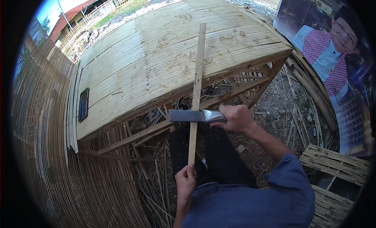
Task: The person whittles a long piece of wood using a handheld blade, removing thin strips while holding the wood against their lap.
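A long, flat bamboo strip (199, 67) runs from my lap up over the near edge of the bamboo-slat table. Its lower end is gripped by my left hand (185, 180), thumb laid along the strip. My right hand (236, 118) is closed round the handle of a broad-bladed knife (185, 116) with a dark, squared blade and a shiny metal part near the grip. The blade lies across the strip between my left hand and the table edge. Whether its edge bites into the bamboo I cannot tell.
Thin curled shavings lie on the bamboo-slat table (113, 90), with a dark phone (83, 105) at its left edge. A woven bamboo screen (43, 122) stands left. On the right are a printed banner (333, 71), bamboo poles (313, 98) and a slatted bamboo piece (333, 161). Offcuts litter the ground.
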Demonstrator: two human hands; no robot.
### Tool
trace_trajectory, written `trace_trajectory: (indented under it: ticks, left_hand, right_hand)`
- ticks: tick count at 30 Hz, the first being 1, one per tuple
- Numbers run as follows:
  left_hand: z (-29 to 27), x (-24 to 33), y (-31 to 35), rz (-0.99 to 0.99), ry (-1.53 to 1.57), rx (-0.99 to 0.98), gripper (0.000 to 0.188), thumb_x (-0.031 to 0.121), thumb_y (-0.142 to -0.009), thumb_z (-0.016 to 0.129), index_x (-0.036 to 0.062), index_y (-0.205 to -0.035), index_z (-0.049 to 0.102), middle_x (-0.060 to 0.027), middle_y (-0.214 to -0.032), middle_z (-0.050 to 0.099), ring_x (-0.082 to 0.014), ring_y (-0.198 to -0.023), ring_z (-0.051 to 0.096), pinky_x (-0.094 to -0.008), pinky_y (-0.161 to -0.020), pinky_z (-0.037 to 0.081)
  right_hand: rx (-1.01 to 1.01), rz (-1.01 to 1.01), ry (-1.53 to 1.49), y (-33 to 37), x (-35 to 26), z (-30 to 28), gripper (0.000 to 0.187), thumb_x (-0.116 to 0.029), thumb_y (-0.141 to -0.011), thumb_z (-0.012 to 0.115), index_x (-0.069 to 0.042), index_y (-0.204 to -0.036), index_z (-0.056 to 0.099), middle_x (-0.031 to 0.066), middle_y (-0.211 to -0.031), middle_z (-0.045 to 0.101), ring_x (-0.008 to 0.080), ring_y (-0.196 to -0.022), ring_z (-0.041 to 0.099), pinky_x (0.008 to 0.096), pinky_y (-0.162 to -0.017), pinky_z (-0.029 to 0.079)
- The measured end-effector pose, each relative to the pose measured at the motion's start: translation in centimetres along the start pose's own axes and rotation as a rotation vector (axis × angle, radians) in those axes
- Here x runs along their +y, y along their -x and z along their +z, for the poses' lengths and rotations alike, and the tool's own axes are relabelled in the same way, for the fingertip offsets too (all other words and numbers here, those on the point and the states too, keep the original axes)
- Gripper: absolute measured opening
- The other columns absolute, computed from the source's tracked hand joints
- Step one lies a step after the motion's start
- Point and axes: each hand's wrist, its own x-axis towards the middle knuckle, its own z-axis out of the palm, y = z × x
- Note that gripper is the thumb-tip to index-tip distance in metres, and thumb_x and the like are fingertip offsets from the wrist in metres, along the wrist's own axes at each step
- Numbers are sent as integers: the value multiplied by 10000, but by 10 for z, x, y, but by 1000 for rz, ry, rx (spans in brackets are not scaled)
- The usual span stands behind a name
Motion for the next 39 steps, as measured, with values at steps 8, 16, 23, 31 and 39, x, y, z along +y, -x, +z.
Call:
trace_trajectory:
  ticks: [8,16,23,31,39]
  left_hand:
    - [0,-1,-4,-41,13,-23,457,342,-959,477,21,-636,510,15,-513,445,-45,-485,406,-231,-447,301]
    - [-6,-1,-10,-79,121,-138,470,379,-960,462,59,-618,493,33,-510,440,-31,-441,388,-215,-406,277]
    - [-6,-5,-9,-28,56,-121,454,447,-954,432,105,-657,461,56,-510,394,-25,-417,355,-196,-378,256]
    - [-9,4,-6,-117,140,-202,464,470,-949,423,115,-650,437,54,-509,377,-28,-406,344,-195,-369,260]
    - [-13,-1,-3,-106,108,-221,470,476,-945,429,107,-655,453,48,-521,397,-29,-424,359,-194,-384,271]
  right_hand:
    - [-160,-524,-81,32,-19,6,529,-643,-682,625,-130,-656,500,25,-500,478,199,-448,567,319,-418,444]
    - [-26,122,-119,-6,11,-3,560,-641,-755,572,-86,-693,521,132,-569,598,290,-532,627,390,-461,492]
    - [-156,-536,-16,13,-5,-1,565,-676,-699,592,-120,-663,499,38,-489,480,217,-443,579,338,-412,454]
    - [-51,40,-172,-14,29,3,578,-668,-738,571,-97,-674,506,52,-498,518,252,-475,598,367,-451,485]
    - [-201,-491,17,-8,15,-7,561,-651,-752,566,-95,-688,524,79,-522,535,255,-485,601,387,-459,484]
